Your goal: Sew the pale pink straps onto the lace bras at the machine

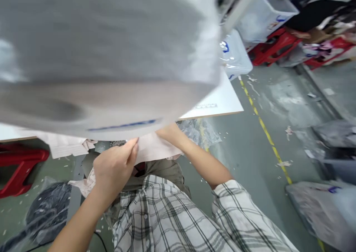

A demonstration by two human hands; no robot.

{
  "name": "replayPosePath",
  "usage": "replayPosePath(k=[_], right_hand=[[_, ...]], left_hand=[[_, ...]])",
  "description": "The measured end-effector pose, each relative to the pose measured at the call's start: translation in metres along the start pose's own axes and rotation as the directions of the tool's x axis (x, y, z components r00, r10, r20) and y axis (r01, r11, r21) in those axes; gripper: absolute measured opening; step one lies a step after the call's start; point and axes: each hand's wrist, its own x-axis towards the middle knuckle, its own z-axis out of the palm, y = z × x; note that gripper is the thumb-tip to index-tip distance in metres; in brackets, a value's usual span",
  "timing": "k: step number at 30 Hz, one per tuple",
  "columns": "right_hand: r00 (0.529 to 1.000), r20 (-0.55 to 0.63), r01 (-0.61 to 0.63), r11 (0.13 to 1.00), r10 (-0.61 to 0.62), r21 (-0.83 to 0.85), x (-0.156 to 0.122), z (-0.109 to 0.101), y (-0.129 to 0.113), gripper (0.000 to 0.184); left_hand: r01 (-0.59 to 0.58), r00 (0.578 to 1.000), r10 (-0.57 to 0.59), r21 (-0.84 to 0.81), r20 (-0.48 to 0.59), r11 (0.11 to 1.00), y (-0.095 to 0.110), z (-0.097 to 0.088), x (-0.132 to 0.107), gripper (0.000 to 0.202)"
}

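A large grey-white machine body [111, 51], blurred and close to the camera, fills the upper left and hides much of the white table [222, 100]. Below its edge, my left hand [115, 166] pinches a piece of pale pink fabric [155, 150] between thumb and fingers. My right hand [169, 131] reaches under the machine body at the far end of the same fabric; its fingers are hidden. A plaid shirt covers my chest and right sleeve [167, 218].
Red plastic stools [19, 166] stand at left and far right [275, 46]. White plastic bins [236, 55] sit beyond the table. A yellow floor line [267, 133] crosses the grey floor. Bagged bundles [322, 211] lie at the right, a dark bag [50, 211] at the lower left.
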Motion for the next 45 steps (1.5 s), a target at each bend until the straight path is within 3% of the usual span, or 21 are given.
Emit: replayPosePath(k=[9,13,34,40,45], right_hand=[[0.997,-0.079,0.025,0.996,-0.018,0.087,-0.009,-0.004,-0.007,0.015],[0.998,-0.062,0.026,0.994,-0.019,0.104,-0.009,-0.003,-0.004,0.014],[0.994,-0.104,0.035,0.989,-0.019,0.146,-0.018,-0.016,0.012,0.012],[0.995,-0.096,0.041,0.994,-0.031,0.105,-0.018,-0.022,0.018,0.013],[0.999,-0.049,0.014,0.982,-0.005,0.191,-0.026,-0.022,0.022,0.022]], left_hand=[[-0.075,0.996,0.075,0.003,-0.052,0.997,-0.013,-0.001,-0.010,0.022],[-0.067,0.996,0.067,0.007,-0.062,0.998,-0.014,0.002,-0.010,0.021],[-0.140,0.990,0.140,-0.050,0.001,0.989,0.013,0.004,0.007,0.023],[-0.104,0.995,0.103,-0.131,-0.014,0.986,0.011,0.003,0.004,0.022],[0.021,0.999,-0.013,-0.271,0.033,0.962,0.009,-0.004,0.001,0.025]])
